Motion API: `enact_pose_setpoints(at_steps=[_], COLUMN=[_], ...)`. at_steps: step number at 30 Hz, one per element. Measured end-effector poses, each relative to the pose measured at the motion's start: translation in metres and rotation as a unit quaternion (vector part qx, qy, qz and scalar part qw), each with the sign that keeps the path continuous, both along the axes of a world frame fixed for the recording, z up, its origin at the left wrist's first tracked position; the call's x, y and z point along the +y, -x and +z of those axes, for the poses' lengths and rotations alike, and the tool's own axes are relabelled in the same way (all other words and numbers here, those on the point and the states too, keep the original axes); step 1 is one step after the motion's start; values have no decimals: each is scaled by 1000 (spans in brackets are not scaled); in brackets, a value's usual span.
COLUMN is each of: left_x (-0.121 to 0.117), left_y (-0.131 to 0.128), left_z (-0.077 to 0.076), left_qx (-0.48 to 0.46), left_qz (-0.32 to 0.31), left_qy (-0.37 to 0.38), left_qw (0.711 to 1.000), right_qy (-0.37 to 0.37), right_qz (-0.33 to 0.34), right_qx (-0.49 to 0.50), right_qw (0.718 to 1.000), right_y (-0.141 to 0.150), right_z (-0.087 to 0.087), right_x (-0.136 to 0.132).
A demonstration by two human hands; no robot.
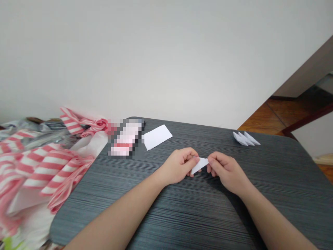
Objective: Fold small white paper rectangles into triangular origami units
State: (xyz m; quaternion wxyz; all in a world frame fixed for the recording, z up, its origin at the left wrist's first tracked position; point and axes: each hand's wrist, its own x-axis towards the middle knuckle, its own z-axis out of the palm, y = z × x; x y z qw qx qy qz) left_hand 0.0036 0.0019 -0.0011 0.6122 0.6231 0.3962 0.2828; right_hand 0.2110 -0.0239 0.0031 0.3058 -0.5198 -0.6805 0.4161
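Note:
Between my two hands, just above the table, is a small folded piece of white paper (199,164). My left hand (181,165) pinches its left part, thumb on top, with the other fingers curled behind. At the paper's right tip, the thumb and fingers of my right hand (224,169) are closed on it. Flat white paper (158,136) lies on the table beyond my left hand; whether it is one sheet or a stack I cannot tell. Several folded white paper pieces (246,139), pointed and overlapping in a row, rest at the far right.
The dark wood-grain table (166,215) reaches back to a white wall (166,62). A phone-like item (126,139), blurred by pixels, lies at the back left. Red-and-white striped cloth (49,166) is heaped beyond the table's left edge. Wooden floor (262,118) shows at the right.

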Motion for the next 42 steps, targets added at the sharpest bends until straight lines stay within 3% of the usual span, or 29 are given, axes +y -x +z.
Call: enact_pose_setpoints(at_steps=[5, 11, 21, 32, 42], left_x=[2, -1, 1, -1, -1], left_y=[-2, -2, -5, -3, -4], left_z=[-2, -1, 7, 3, 6], left_qx=[-68, -24, 15, 21, 23], left_qz=[9, -18, 1, -49, -50], left_qy=[47, -3, -57, -70, -54], left_qw=[997, 1000, 998, 996, 997], right_qy=[6, -26, -44, -25, -30], right_qz=[31, 35, 27, 32, 30], right_qx=[64, 17, 21, 66, 67], right_qw=[997, 999, 998, 997, 997], right_y=[4, 6, 5, 4, 5], right_z=[-2, 2, 4, -2, -1], right_x=[-1, -1, 0, 1, 2])
